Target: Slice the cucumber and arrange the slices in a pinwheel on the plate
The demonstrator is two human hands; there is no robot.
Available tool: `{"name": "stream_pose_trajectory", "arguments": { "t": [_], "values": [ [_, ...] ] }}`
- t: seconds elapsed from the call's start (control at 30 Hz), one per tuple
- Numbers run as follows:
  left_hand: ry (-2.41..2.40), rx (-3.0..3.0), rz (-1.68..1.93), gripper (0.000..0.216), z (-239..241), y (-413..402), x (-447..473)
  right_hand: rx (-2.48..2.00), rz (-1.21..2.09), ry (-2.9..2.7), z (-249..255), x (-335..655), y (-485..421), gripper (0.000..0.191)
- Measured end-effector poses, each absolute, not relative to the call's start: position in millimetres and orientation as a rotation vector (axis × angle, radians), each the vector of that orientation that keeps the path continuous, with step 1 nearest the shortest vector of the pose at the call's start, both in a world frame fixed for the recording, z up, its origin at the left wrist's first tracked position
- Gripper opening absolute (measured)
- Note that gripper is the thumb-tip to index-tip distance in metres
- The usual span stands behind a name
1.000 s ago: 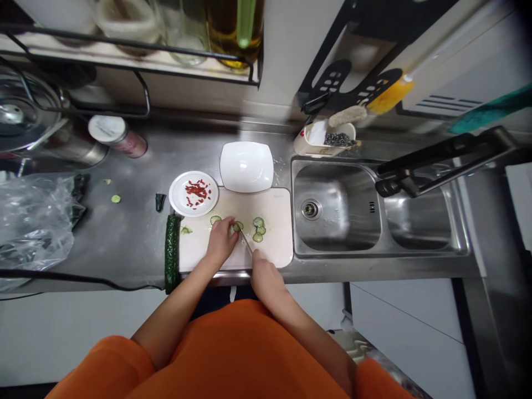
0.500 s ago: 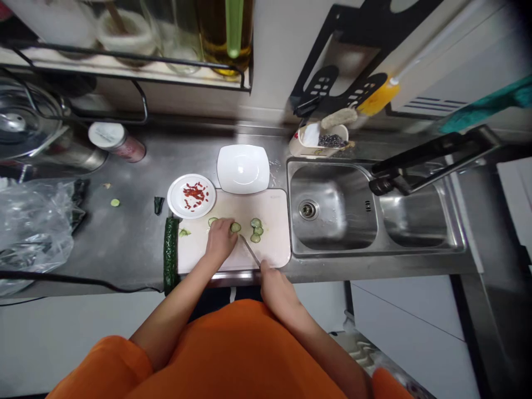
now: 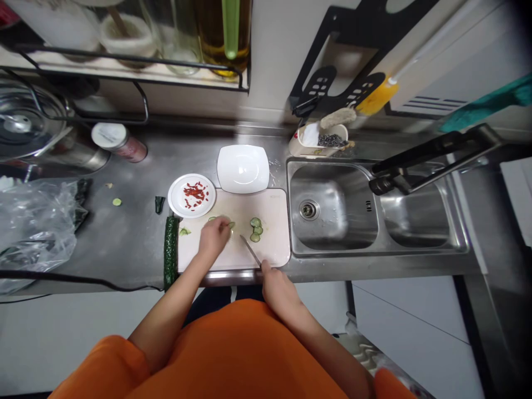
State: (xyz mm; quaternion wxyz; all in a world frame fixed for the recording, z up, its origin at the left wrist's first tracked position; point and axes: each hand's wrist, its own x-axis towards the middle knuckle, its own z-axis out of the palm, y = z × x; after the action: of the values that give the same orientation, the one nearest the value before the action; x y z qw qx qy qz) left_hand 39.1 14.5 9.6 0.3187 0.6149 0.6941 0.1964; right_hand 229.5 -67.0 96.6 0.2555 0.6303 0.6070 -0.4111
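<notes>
Green cucumber slice now tips up between the left hand's pinching fingers. The right hand's fingers hold the knife.

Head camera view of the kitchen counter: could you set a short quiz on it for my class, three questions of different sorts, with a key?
1. Open question: What does the person's right hand hold?
2. True or false: The round plate, which bears small red pieces, stands to the left of the square white dish.
3. Fill in the gap: The long cucumber lies along the ____ edge of the cutting board.

Key:
1. A knife.
2. True.
3. left
</notes>
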Motion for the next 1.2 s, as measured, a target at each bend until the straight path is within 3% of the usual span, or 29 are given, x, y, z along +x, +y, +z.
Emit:
{"name": "stream_pose_trajectory", "arguments": {
  "t": [0.13, 0.27, 0.47, 0.6, 0.83, 1.2],
  "values": [
    [2.054, 1.452, 0.554, 0.018, 11.8, 16.1, 12.7, 1.709, -1.097, 1.643, 98.3, 229.5, -66.3, 0.047],
    [2.068, 1.72, 0.491, 0.021, 7.5, 14.8, -0.9, 1.719, -1.084, 1.648, 98.9, 229.7, -66.9, 0.046],
    [1.754, 1.883, 0.61, 0.026, 6.3, 22.4, 28.4, 1.699, -1.05, 1.699, 98.3, 228.8, -68.4, 0.052],
    [1.438, 1.91, 0.367, 0.03, 7.9, 46.8, 63.5, 1.713, -1.038, 1.709, 96.7, 227.0, -69.5, 0.051],
    [1.409, 1.885, 0.029, 0.022, 9.1, 68.6, 95.0, 1.725, -1.051, 1.701, 94.8, 225.5, -68.9, 0.051],
    [1.493, 1.658, 0.286, 0.009, 15.1, 60.2, 84.9, 1.728, -1.071, 1.71, 93.4, 227.5, -67.6, 0.055]
  ]
}}
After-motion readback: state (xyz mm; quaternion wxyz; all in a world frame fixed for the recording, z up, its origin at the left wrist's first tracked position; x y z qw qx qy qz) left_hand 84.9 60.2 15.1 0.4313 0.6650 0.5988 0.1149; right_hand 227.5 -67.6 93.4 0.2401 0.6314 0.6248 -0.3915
